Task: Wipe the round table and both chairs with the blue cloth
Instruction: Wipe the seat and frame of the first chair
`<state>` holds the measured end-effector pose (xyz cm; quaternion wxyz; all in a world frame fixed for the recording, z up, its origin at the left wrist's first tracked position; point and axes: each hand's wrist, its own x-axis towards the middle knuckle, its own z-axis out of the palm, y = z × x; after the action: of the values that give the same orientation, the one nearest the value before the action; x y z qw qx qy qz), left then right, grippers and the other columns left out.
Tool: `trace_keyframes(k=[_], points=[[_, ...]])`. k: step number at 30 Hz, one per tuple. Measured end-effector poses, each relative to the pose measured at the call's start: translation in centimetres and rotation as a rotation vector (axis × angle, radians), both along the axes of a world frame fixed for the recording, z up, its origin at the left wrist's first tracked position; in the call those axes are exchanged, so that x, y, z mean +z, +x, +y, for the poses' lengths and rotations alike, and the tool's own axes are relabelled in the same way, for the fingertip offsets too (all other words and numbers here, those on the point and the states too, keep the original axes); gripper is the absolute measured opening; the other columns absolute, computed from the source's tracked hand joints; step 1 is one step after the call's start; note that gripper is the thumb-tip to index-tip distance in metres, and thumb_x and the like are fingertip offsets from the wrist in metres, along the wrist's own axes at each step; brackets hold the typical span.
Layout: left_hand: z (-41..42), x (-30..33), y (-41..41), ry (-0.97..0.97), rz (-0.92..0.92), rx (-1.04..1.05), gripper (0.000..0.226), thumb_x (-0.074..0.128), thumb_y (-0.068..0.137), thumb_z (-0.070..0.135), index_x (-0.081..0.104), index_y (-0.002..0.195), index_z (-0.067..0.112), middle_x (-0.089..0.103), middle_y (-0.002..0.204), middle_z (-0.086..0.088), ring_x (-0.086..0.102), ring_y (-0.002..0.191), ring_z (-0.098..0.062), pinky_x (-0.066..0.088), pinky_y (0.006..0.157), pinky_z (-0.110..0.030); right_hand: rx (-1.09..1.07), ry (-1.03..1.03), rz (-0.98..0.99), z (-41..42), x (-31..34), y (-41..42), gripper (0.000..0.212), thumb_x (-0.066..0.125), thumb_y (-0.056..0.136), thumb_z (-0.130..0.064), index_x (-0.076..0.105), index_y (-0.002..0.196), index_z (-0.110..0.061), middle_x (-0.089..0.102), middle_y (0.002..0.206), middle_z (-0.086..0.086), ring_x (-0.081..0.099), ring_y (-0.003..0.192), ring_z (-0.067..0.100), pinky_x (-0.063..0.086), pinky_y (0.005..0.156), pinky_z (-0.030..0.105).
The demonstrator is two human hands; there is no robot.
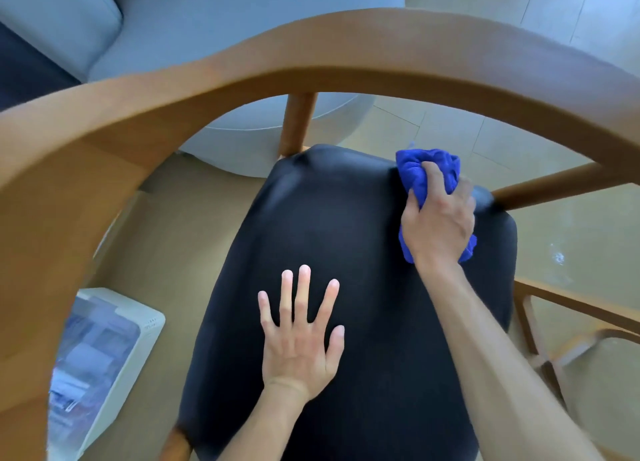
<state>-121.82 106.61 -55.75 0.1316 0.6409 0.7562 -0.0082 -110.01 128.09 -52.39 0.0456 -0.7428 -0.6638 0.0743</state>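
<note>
Looking down from the head camera, the bright blue cloth (427, 173) is crumpled into a soft, wrinkled ball with a fuzzy, towel-like surface, and it lies on the far right corner of the black padded seat (332, 235) of the wooden chair. The right hand (438, 218) grips this cloth from above, fingers curled around the bunch, and blue folds come out both in front of the knuckles and under the wrist. The left hand (301, 336) rests flat on the middle of the seat, holding nothing, with straight, spread fingers. The seat is smooth and matte, with rounded corners. Over it curves the broad, bent backrest rail of light brown wood (311, 55), carried by round wooden posts (298, 124). Beyond the chair stands a pale grey upholstered sofa (207, 20), and a white box-shaped appliance (104, 363) stands on the beige floor (571, 245) at the left.
</note>
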Motion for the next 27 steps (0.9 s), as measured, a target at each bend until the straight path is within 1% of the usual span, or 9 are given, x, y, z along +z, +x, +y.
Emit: trace_keyframes(k=[2,7,11,14,16,19,22,24,27], points=[[0.1,0.5,-0.1,-0.011,-0.03,0.0,0.065,0.036,0.09,0.049,0.024,0.151,0.029,0.014,0.159,-0.016,0.012,0.146,-0.037,0.01,0.112,-0.064,-0.012,0.006,-0.02,-0.4,0.0,-1.6,0.045,0.051,0.093,-0.026,0.046,0.138,-0.026,0.041,0.136,0.019,0.05,0.098,0.039,0.042,0.081,0.045],[0.1,2.2,-0.8,-0.024,-0.195,0.041,0.056,0.041,0.091,0.042,0.04,0.145,0.026,0.02,0.159,-0.012,0.013,0.147,-0.031,0.011,0.113,-0.06,0.196,0.005,-0.008,-2.6,0.2,-5.3,0.044,0.053,0.093,-0.026,0.05,0.136,-0.022,0.044,0.133,0.021,0.05,0.094,0.039,0.044,0.077,0.046],[-0.6,3.7,-2.2,0.067,-0.311,0.182,0.042,0.041,0.093,0.027,0.06,0.126,0.01,0.045,0.145,-0.012,0.038,0.138,-0.027,0.035,0.108,-0.053,0.395,-0.003,0.059,-5.2,0.6,-8.7,0.041,0.059,0.09,-0.024,0.057,0.131,-0.02,0.051,0.125,0.022,0.053,0.085,0.038,0.046,0.072,0.045],[-1.8,4.2,-3.5,0.097,-0.265,0.328,0.034,0.054,0.087,0.016,0.062,0.119,0.008,0.053,0.134,-0.012,0.052,0.122,-0.029,0.045,0.097,-0.048,0.535,0.046,0.095,-7.4,0.9,-10.0,0.039,0.068,0.083,-0.018,0.064,0.122,-0.017,0.058,0.115,0.022,0.053,0.073,0.034,0.048,0.063,0.04],[-2.9,4.5,-4.0,0.05,-0.202,0.391,0.04,0.066,0.078,0.011,0.062,0.118,0.008,0.054,0.131,-0.014,0.055,0.117,-0.031,0.048,0.091,-0.047,0.662,0.076,0.125,-9.8,0.9,-10.2,0.04,0.07,0.077,-0.014,0.067,0.117,-0.018,0.061,0.112,0.02,0.051,0.067,0.031,0.049,0.059,0.039],[-4.8,4.8,-3.6,-0.027,-0.135,0.501,0.048,0.072,0.07,0.006,0.063,0.116,0.006,0.056,0.129,-0.016,0.056,0.114,-0.035,0.05,0.084,-0.048,0.841,0.063,0.187,-14.4,0.9,-8.9,0.047,0.069,0.069,-0.008,0.068,0.114,-0.021,0.062,0.109,0.016,0.048,0.064,0.027,0.045,0.055,0.036],[-6.0,5.3,-2.6,-0.072,-0.155,0.683,0.044,0.069,0.07,-0.002,0.062,0.113,0.004,0.056,0.128,-0.016,0.056,0.113,-0.039,0.05,0.08,-0.049,0.957,0.005,0.249,-18.8,0.8,-5.7,0.049,0.066,0.066,-0.006,0.068,0.113,-0.022,0.063,0.107,0.014,0.047,0.063,0.026,0.045,0.056,0.035],[-6.4,5.7,-2.3,-0.095,-0.174,0.759,0.044,0.064,0.073,-0.004,0.06,0.116,0.006,0.053,0.133,-0.014,0.052,0.117,-0.037,0.048,0.084,-0.049,1.076,-0.036,0.253,-21.3,0.7,-2.4,0.054,0.065,0.062,-0.006,0.067,0.112,-0.024,0.062,0.105,0.013,0.047,0.063,0.026,0.045,0.056,0.035],[-6.4,6.2,-2.3,-0.1,-0.198,0.806,0.048,0.052,0.082,-0.003,0.054,0.128,0.011,0.042,0.145,-0.006,0.039,0.13,-0.028,0.043,0.097,-0.04,1.366,-0.126,0.178,-23.0,0.9,3.3,0.058,0.059,0.061,-0.007,0.061,0.115,-0.028,0.054,0.11,0.01,0.048,0.064,0.025,0.044,0.056,0.032]])
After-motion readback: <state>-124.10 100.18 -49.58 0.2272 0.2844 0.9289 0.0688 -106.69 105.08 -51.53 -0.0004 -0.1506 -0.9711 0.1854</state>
